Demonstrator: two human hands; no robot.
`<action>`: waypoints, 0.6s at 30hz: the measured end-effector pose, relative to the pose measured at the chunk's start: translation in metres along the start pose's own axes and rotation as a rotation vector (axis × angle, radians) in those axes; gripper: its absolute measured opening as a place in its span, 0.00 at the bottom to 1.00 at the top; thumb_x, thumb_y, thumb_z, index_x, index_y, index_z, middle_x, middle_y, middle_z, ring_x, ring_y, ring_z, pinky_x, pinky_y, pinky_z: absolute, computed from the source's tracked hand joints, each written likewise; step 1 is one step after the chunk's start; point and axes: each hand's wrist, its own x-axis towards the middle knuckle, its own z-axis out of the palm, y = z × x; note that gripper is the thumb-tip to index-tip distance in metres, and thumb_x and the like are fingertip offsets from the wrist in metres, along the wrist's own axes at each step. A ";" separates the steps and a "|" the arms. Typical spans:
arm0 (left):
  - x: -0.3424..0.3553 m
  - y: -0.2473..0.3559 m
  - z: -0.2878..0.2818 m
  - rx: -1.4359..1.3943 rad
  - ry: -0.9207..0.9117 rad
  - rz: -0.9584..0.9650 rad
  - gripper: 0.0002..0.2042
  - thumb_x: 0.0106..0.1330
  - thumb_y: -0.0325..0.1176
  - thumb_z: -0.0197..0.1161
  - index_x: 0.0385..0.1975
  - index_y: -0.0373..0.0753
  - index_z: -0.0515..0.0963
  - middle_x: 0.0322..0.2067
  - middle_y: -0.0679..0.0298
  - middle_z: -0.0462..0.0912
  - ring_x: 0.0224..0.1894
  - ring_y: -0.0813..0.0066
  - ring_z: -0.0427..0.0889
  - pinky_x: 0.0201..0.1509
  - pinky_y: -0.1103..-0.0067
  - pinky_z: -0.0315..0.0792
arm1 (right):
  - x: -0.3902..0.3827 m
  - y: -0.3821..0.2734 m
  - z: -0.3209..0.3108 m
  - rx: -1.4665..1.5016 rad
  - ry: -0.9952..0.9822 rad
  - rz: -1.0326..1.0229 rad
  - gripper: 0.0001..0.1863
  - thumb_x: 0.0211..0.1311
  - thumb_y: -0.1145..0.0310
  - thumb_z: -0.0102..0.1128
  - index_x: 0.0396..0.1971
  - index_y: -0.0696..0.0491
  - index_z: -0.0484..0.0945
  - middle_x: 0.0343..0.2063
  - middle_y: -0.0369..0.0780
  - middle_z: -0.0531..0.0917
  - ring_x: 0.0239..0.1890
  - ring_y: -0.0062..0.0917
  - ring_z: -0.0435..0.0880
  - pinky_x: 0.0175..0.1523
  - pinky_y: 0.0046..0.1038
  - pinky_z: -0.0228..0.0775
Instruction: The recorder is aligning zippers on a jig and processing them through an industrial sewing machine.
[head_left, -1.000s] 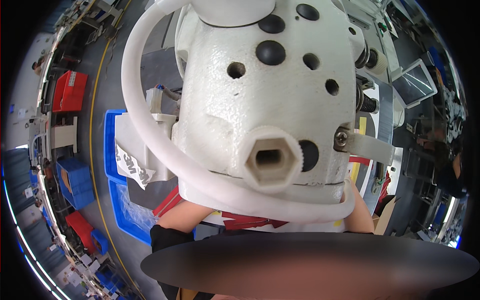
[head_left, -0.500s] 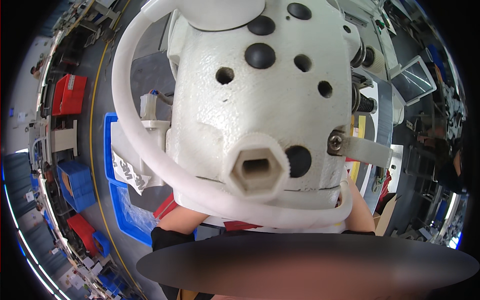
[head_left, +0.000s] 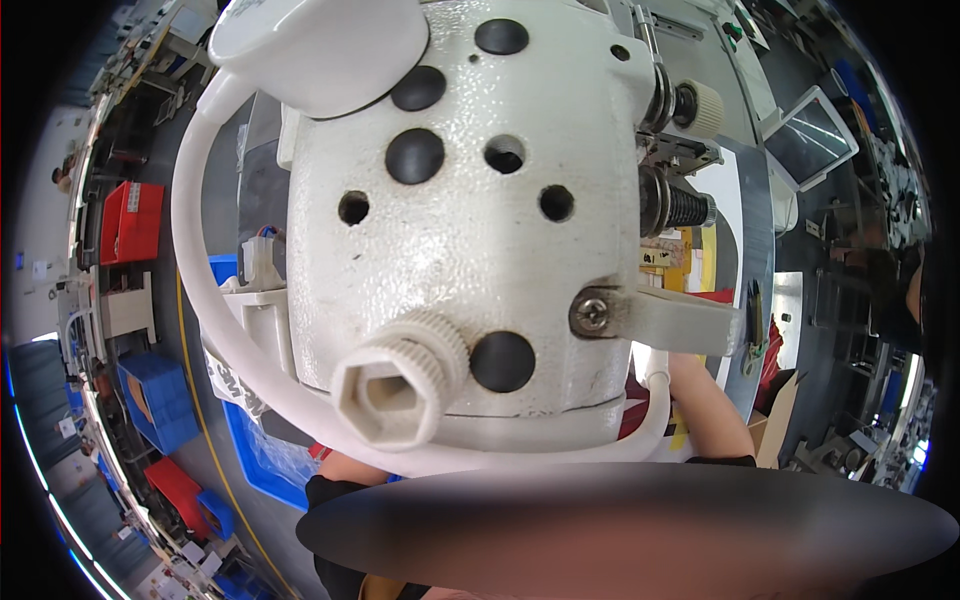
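Note:
A white machine head (head_left: 460,250), with black caps, holes, a hex knob (head_left: 390,390) and a curved white hose (head_left: 205,250), fills the middle. My left forearm (head_left: 350,472) goes in under its lower left, and that hand is hidden behind the machine. My right forearm (head_left: 715,420) reaches up along its lower right; the hand is mostly hidden near the hose's right end, so I cannot make out its fingers. Red fabric (head_left: 636,405) lies under the machine by my right arm, and yellow pieces (head_left: 690,260) lie on the bench beyond.
At left are a blue tray (head_left: 240,440) holding plastic film, and red (head_left: 130,225) and blue bins (head_left: 155,400) along a yellow floor line. A screen (head_left: 810,135), scissors (head_left: 760,345) and a cardboard box (head_left: 775,425) are at right.
My view has shifted, so the machine now appears further left and slightly lower, showing more of its right-side knobs and the bench there. My right forearm shows more beside it.

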 end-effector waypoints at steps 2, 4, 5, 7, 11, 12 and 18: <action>0.000 0.000 -0.001 0.006 -0.007 -0.007 0.22 0.69 0.41 0.50 0.61 0.42 0.67 0.62 0.59 0.66 0.64 0.63 0.65 0.68 0.69 0.58 | 0.002 -0.001 -0.001 0.010 0.027 0.002 0.18 0.50 0.71 0.57 0.44 0.56 0.78 0.51 0.41 0.79 0.57 0.32 0.76 0.60 0.34 0.69; -0.002 0.001 -0.001 0.012 -0.011 -0.017 0.22 0.69 0.41 0.50 0.61 0.42 0.67 0.62 0.59 0.66 0.64 0.63 0.65 0.68 0.69 0.58 | 0.003 -0.001 0.000 0.022 0.052 0.000 0.18 0.49 0.71 0.58 0.43 0.56 0.78 0.51 0.41 0.78 0.57 0.32 0.76 0.60 0.34 0.69; -0.003 0.002 -0.001 0.014 -0.011 -0.022 0.22 0.69 0.41 0.50 0.61 0.42 0.67 0.62 0.59 0.66 0.64 0.63 0.65 0.69 0.69 0.58 | 0.002 -0.001 0.000 0.014 0.028 -0.003 0.18 0.49 0.71 0.57 0.43 0.56 0.78 0.51 0.41 0.79 0.57 0.32 0.76 0.60 0.34 0.69; -0.005 0.003 -0.002 0.018 -0.011 -0.035 0.22 0.69 0.41 0.50 0.61 0.42 0.67 0.63 0.59 0.66 0.64 0.63 0.65 0.69 0.69 0.58 | 0.001 -0.001 -0.001 0.008 0.002 -0.010 0.18 0.50 0.71 0.57 0.43 0.56 0.78 0.51 0.41 0.79 0.57 0.32 0.76 0.60 0.34 0.69; -0.013 0.006 -0.002 0.029 -0.009 -0.076 0.22 0.69 0.40 0.50 0.61 0.42 0.67 0.63 0.59 0.66 0.65 0.64 0.64 0.69 0.69 0.58 | -0.005 0.003 0.005 0.000 -0.046 0.005 0.17 0.47 0.72 0.58 0.41 0.56 0.78 0.48 0.41 0.80 0.56 0.32 0.76 0.60 0.35 0.69; -0.014 0.007 -0.002 0.031 -0.008 -0.084 0.22 0.69 0.40 0.50 0.61 0.42 0.67 0.63 0.59 0.66 0.65 0.64 0.64 0.69 0.69 0.58 | -0.007 0.003 0.007 0.003 -0.068 0.013 0.17 0.46 0.72 0.58 0.40 0.57 0.79 0.47 0.42 0.80 0.56 0.32 0.76 0.60 0.36 0.69; -0.020 0.011 -0.002 0.042 -0.002 -0.126 0.22 0.69 0.39 0.50 0.62 0.41 0.66 0.63 0.59 0.65 0.65 0.64 0.64 0.69 0.69 0.58 | -0.002 0.001 0.006 0.074 0.023 0.019 0.16 0.41 0.72 0.59 0.35 0.57 0.79 0.44 0.43 0.81 0.53 0.33 0.78 0.60 0.37 0.70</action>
